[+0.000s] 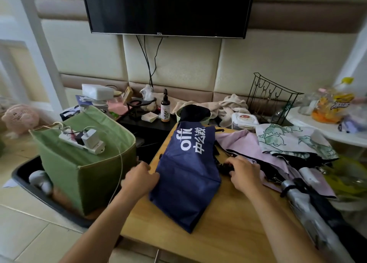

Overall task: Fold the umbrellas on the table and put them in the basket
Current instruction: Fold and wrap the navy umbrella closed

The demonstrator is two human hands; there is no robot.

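Left hand grips navy umbrella at its left edge on wooden table; right hand curled, holding its black frame, green basket left.

A navy umbrella with white lettering lay flat across the wooden table, its canopy spread toward the near edge. The left hand gripped the canopy's left edge with curled fingers; the right hand rested curled on dark ribs at its right side, just beside a pink umbrella. A floral umbrella overlapped the pink one farther right, and a silver folded umbrella lay along the table's right edge. Left of the table stood a green fabric basket with a white power strip resting across its top. A dark television hung on the padded wall behind, above a cluttered black shelf
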